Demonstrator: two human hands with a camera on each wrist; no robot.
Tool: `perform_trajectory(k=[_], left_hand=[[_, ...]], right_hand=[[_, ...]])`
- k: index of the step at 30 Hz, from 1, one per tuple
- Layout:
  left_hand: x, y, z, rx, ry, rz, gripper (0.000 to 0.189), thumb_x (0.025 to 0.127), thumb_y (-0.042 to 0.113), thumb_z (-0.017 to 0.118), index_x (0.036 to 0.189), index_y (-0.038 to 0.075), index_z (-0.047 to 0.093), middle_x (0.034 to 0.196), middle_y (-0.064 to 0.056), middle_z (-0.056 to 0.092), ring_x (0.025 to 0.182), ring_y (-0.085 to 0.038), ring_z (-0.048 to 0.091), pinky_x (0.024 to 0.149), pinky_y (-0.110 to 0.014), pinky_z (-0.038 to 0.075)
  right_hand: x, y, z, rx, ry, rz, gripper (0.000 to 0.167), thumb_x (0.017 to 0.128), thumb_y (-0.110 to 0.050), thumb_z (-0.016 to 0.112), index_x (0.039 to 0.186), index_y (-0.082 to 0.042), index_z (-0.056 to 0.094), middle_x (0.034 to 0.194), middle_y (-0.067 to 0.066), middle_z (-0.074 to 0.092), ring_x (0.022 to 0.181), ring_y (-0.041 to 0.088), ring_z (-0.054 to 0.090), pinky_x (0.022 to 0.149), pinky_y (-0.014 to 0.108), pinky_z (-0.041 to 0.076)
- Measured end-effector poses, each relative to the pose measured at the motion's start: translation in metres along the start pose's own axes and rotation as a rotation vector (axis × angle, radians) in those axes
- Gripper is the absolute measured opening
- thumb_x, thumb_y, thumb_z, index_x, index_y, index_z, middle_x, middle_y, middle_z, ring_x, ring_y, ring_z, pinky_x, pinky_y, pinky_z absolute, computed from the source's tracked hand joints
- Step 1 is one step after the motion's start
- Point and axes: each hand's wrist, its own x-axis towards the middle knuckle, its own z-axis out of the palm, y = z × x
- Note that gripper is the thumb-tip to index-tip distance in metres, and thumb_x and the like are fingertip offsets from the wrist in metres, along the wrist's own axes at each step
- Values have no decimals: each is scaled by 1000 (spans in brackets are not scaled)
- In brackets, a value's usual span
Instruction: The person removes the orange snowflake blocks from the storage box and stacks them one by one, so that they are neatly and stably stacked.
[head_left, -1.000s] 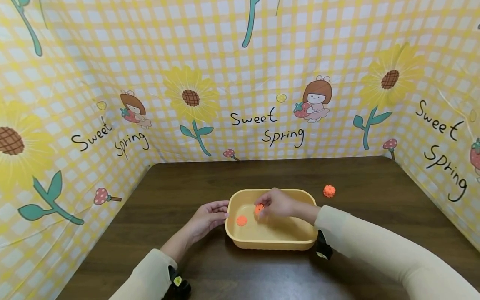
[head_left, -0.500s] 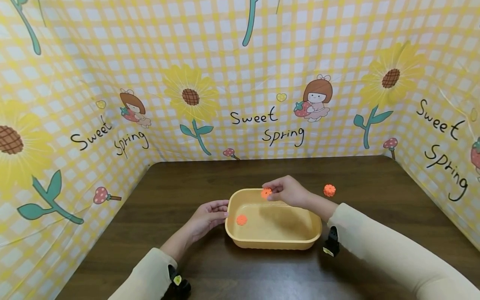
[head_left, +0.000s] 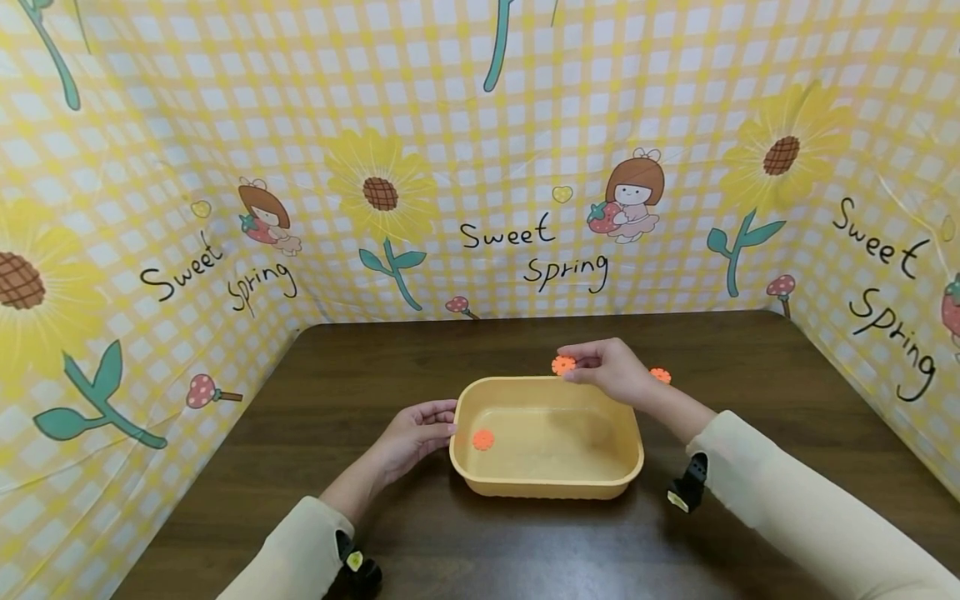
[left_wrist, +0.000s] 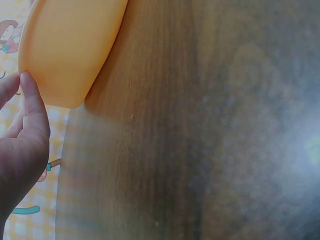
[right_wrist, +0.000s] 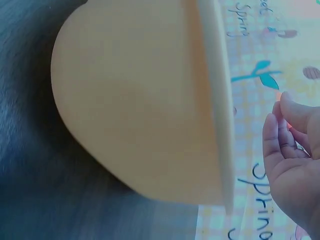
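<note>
My right hand (head_left: 611,371) pinches a small orange notched toy disc (head_left: 563,365) between thumb and fingers, above the far rim of a yellow plastic basin (head_left: 555,490). In the right wrist view, the fingertips (right_wrist: 283,97) meet beyond the basin wall, and the disc is mostly hidden behind them. A second orange disc (head_left: 483,439) lies inside the basin toward its left end. My left hand (head_left: 411,437) holds the basin's left rim by the fingertips; the left wrist view shows thumb and finger at the rim (left_wrist: 22,65).
Behind the right wrist, another orange notched piece (head_left: 660,375) lies on the dark wooden table (head_left: 360,358), partly covered. A yellow checked cloth (head_left: 480,142) with printed flowers and lettering hangs around the table's back and sides.
The right hand has lifted the orange disc out of the basin's inside and carried it back and right past the far rim. The left hand and the basin stay put.
</note>
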Motion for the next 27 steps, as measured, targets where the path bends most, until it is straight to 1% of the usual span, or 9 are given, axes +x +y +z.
perform_trajectory(k=[9,13,14,16,20,21,23,27], left_hand=[[-1,2,1,3,3,0,51,90,-6,61,137,-13,42,104,-10,58,91,-16,61,82,-29,54],[-2,1,1,0,3,-1,52,90,-6,62,137,-12,42,104,-9,58,91,-16,61,82,-29,54],[-1,1,1,1,2,-2,52,90,-5,62,137,-12,42,104,-9,58,91,-16,61,82,-29,54],[-1,1,1,-3,2,-5,52,90,-5,62,138,-12,42,104,-9,58,91,-16,61,82,-29,54],[0,0,1,-4,-6,2,52,90,-5,62,138,-12,42,104,-9,58,92,-16,61,82,-29,54],[0,0,0,-5,-7,3,52,90,-5,63,137,-12,42,104,-9,58,92,-17,61,82,-29,54],[1,-1,0,-4,-7,5,52,90,-4,63,137,-12,42,104,-9,58,92,-17,61,82,-29,54],[1,-1,0,-3,-6,7,52,90,-4,63,137,-13,42,104,-9,58,91,-17,61,82,-29,54]], right_hand=[[-7,10,-22,11,113,29,37,87,-10,73,122,2,65,96,10,69,84,17,62,73,34,56],[-12,16,-32,16,152,25,37,87,-10,73,121,3,64,96,10,68,82,15,61,72,31,55],[-14,18,-35,14,161,23,37,87,-10,73,121,3,64,96,10,67,82,15,60,70,30,55],[-18,22,-40,22,177,33,38,87,-10,73,122,3,63,94,10,66,75,15,57,60,27,51],[-24,31,-49,29,218,46,40,87,-12,74,122,3,62,93,11,63,73,14,54,54,21,45],[-26,33,-51,30,228,47,41,87,-13,74,122,3,62,93,12,63,74,14,54,54,20,45],[-28,39,-55,17,248,43,42,86,-14,75,123,3,62,93,12,63,79,13,55,59,19,48],[-33,50,-63,8,285,60,43,87,-16,75,123,3,62,93,10,62,80,14,54,62,23,51]])
